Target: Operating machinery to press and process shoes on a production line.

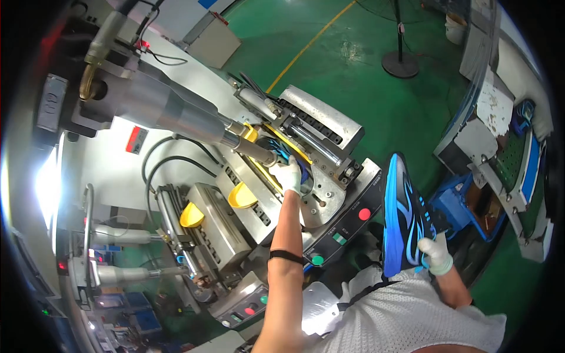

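My right hand (pixel 434 256), in a white glove, grips a sports shoe (pixel 402 217) near its opening. That shoe is black with blue stripes and a bright blue sole edge, held up lengthwise beside the machine's front. My left hand (pixel 287 175), also gloved, reaches into the press machine (pixel 318 203). Its fingers close on a second dark-and-blue shoe (pixel 303 174), which sits between the yellow-edged clamps under a metal press rod (pixel 259 152). The hand and the rod hide much of this second shoe.
Red (pixel 365 214) and green (pixel 318 260) buttons line the machine's front panel. A neighbouring press with yellow pads (pixel 192 215) stands at left. To the right are a blue crate (pixel 456 203) and a rack holding a shoe (pixel 522 116). A black stand base (pixel 400 65) rests on the green floor.
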### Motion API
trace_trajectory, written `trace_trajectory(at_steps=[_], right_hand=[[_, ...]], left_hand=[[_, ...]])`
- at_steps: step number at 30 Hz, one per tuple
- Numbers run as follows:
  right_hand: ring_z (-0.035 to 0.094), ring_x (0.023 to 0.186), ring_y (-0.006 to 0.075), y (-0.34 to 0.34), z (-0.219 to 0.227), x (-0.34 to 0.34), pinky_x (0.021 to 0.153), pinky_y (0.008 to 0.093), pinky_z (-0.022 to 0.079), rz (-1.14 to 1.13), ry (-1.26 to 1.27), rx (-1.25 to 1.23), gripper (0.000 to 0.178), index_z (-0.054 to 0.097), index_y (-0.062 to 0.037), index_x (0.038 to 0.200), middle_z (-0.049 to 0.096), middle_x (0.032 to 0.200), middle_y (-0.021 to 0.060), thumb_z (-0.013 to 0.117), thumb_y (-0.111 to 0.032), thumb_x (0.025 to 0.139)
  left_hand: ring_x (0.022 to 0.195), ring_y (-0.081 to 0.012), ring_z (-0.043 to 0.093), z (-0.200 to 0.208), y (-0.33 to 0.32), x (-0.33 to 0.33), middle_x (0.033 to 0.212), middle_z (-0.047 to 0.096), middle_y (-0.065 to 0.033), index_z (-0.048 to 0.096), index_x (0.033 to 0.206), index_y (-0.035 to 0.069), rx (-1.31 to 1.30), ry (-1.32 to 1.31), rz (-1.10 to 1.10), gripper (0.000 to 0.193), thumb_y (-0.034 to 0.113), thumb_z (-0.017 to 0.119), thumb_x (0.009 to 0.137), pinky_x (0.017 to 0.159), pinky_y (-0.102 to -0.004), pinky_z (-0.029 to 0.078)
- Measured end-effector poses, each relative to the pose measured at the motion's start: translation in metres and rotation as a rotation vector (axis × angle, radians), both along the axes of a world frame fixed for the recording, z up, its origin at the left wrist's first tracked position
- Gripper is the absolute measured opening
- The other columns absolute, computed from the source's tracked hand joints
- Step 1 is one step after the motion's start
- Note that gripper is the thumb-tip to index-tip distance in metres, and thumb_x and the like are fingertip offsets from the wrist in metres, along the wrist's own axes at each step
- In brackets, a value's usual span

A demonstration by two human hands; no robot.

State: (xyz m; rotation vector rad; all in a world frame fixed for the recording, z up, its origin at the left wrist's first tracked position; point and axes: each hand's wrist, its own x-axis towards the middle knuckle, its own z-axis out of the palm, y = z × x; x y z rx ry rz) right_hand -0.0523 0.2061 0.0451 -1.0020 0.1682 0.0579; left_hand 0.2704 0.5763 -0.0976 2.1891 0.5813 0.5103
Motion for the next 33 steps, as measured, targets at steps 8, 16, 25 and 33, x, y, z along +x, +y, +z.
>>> trace_trajectory(at_steps=[8, 16, 25, 33], right_hand=[[0.056, 0.121, 0.0192, -0.003, -0.006, 0.003, 0.106, 0.0371, 0.043, -0.069, 0.085, -0.277, 0.080, 0.047, -0.0017, 0.146, 0.057, 0.136, 0.0059, 0.084, -0.031, 0.081], [0.062, 0.110, 0.0155, 0.064, 0.054, 0.085, 0.098, 0.0346, 0.049, 0.153, -0.221, -0.465, 0.052, 0.052, 0.0022, 0.140, 0.065, 0.122, 0.0080, 0.067, -0.017, 0.094], [0.072, 0.085, 0.0258, 0.230, -0.009, 0.347, 0.080, 0.0343, 0.058, 0.720, -0.129, -0.964, 0.046, 0.070, 0.0062, 0.109, 0.073, 0.095, 0.0172, 0.078, -0.031, 0.083], [0.063, 0.119, 0.0426, 0.335, -0.104, 0.379, 0.102, 0.0446, 0.051, 0.476, -0.279, -1.587, 0.067, 0.052, 0.0138, 0.129, 0.062, 0.125, 0.0355, 0.064, -0.033, 0.082]], left_hand=[[0.078, -0.0233, 0.065, 0.051, 0.029, 0.012, 0.090, 0.067, -0.0122, 0.050, 0.124, -0.006, -0.520, 0.083, -0.115, 0.054, 0.021, 0.074, 0.083, 0.071, -0.0361, 0.054], [0.110, -0.0135, 0.056, 0.153, -0.008, -0.261, 0.123, 0.060, -0.0064, 0.048, 0.140, 0.000, -1.030, -0.228, -0.307, 0.051, 0.012, 0.068, 0.096, 0.097, -0.0291, 0.047], [0.123, -0.0212, 0.056, 0.136, 0.025, -0.566, 0.134, 0.057, -0.0138, 0.045, 0.146, -0.002, -0.752, 0.319, -0.199, 0.066, 0.017, 0.073, 0.089, 0.107, -0.0362, 0.042], [0.111, -0.0314, 0.065, 0.070, -0.041, -0.650, 0.125, 0.063, -0.0232, 0.049, 0.138, -0.008, -0.240, 0.564, 0.658, 0.066, 0.022, 0.073, 0.085, 0.101, -0.0403, 0.049]])
